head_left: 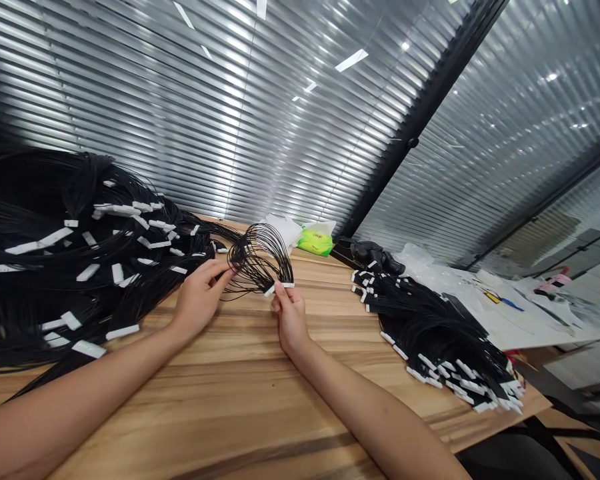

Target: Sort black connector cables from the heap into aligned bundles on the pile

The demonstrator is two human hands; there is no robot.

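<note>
A wire harness point(263, 250) of thin black wires arches in a loop between my hands, above the wooden table. My right hand point(291, 317) pinches the white connector point(284, 287) at its near end, thumb on top. Closed on the black wires at the loop's left side is my left hand point(200, 293); what its fingertips grip exactly is partly hidden. Just left of that hand lies a big heap of black wire harnesses point(145, 260) with many white connectors. A second pile of harnesses point(430, 333) lies to the right.
A green tissue pack point(315, 240) and white tissue or paper stand at the table's back edge. Behind the right pile are a black object point(377, 257) and clear plastic bags point(425, 263). A white table point(525, 327) at right bears yellow-and-blue tools point(503, 300). Ribbed glass point(205, 120) rises behind.
</note>
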